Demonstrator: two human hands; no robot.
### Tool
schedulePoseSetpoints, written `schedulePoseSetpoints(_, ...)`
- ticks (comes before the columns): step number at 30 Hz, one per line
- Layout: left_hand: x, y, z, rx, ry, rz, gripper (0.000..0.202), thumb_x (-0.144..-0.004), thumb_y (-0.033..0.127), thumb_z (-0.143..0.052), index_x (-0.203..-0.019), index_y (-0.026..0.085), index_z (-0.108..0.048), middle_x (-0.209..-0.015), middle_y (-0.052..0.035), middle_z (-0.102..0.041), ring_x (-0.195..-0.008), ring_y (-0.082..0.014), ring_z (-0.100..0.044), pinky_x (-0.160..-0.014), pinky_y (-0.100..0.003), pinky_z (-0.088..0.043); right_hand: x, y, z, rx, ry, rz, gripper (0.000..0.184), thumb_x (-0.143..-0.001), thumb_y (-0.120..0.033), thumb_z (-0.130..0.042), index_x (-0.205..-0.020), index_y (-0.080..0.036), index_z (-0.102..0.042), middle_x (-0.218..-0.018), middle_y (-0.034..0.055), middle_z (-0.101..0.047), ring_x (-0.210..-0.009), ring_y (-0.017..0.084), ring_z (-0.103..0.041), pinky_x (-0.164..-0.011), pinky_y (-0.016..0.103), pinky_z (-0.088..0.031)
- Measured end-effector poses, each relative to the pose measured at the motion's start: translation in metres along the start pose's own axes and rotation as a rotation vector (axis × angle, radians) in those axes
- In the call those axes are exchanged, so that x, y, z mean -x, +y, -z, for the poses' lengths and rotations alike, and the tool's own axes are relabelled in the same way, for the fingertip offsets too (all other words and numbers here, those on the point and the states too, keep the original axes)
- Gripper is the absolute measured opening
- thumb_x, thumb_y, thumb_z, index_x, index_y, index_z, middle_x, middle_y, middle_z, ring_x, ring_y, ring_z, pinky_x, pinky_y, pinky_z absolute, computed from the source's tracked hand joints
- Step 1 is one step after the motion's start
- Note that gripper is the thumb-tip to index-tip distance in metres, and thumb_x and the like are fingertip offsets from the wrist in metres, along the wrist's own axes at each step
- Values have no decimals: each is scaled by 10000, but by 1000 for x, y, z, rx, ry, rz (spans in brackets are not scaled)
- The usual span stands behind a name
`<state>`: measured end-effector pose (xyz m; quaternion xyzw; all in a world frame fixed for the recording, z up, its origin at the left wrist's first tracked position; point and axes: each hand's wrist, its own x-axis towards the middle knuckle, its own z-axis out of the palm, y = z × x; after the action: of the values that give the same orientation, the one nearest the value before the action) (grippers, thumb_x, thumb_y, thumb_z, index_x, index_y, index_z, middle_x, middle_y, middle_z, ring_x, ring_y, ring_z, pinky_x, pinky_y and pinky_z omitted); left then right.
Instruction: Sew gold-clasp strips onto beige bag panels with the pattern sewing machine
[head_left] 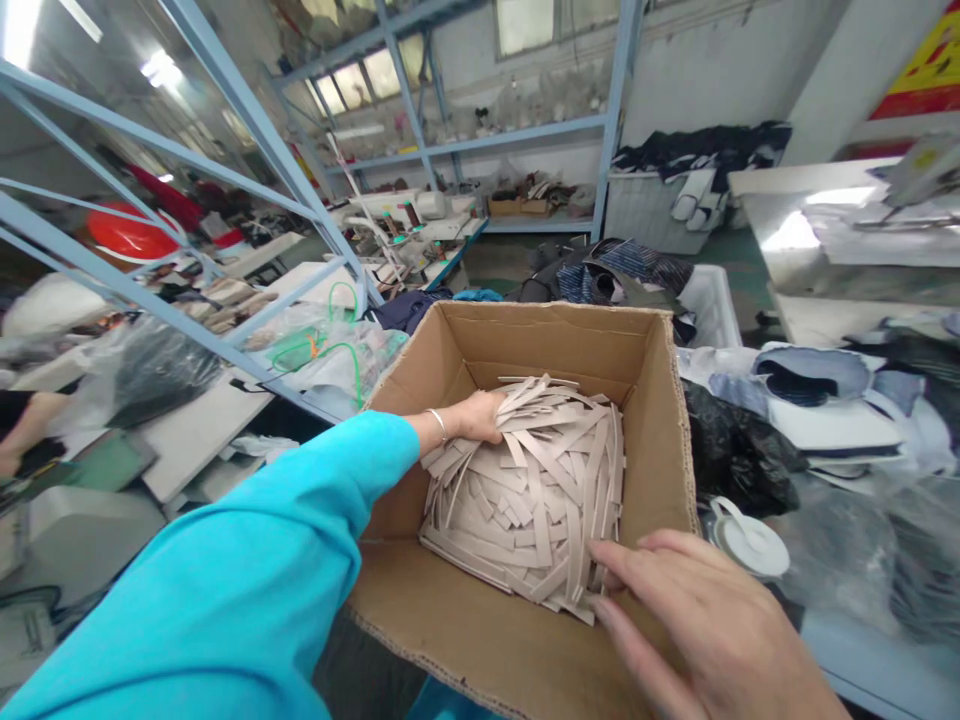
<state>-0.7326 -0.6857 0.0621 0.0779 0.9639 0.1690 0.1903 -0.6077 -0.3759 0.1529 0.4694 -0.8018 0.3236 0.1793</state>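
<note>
An open cardboard box [465, 620] stands in front of me, holding a heap of beige fabric strips [532, 490]. My left hand [476, 415], in a turquoise sleeve with a thin bracelet at the wrist, reaches into the box and rests on the far left top of the heap, its fingers tucked among the strips. My right hand [705, 630] lies at the near right corner of the box, fingers stretched out with the tips touching the heap's edge.
Blue metal shelving [247, 110] rises on the left over cluttered tables with plastic bags [322, 350]. Dark and blue-white fabric pieces [810, 390] pile up right of the box, next to a white round lid [750, 545]. Another person's arm [26, 425] shows at far left.
</note>
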Motion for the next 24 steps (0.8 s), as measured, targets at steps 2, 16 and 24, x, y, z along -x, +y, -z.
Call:
schedulePoseSetpoints(2,6,12,16,61,20,-110,708,-560,149,-737,-1251,208,-592,-1167,-23,-701,-1065,-269,-656,-934,-291,-492,1,0,0,-7,23,1,206,-889,-141,-477,-1009,-154,-644,-746,32,-737,-637,171,-698,-656,299,-560)
schedulePoseSetpoints(16,23,44,66,1256,220,53,316,-525,87,-653,-835,141,-633,-678,-4,-690,-626,-182,-670,-637,-278,-571,1,3,0,-39,32,-17,170,-918,-224,-514,-1014,-170,-643,-722,42,-706,-604,164,-675,-575,258,-577)
schedulePoseSetpoints(24,27,54,75,1514,57,304,217,-616,143,-579,-813,68,-631,-623,-140,-704,-503,-232,-673,-527,-327,-594,5,3,-3,-231,118,-300,216,-915,-291,-571,-1112,-230,-635,-839,23,-752,-692,154,-727,-607,194,-589)
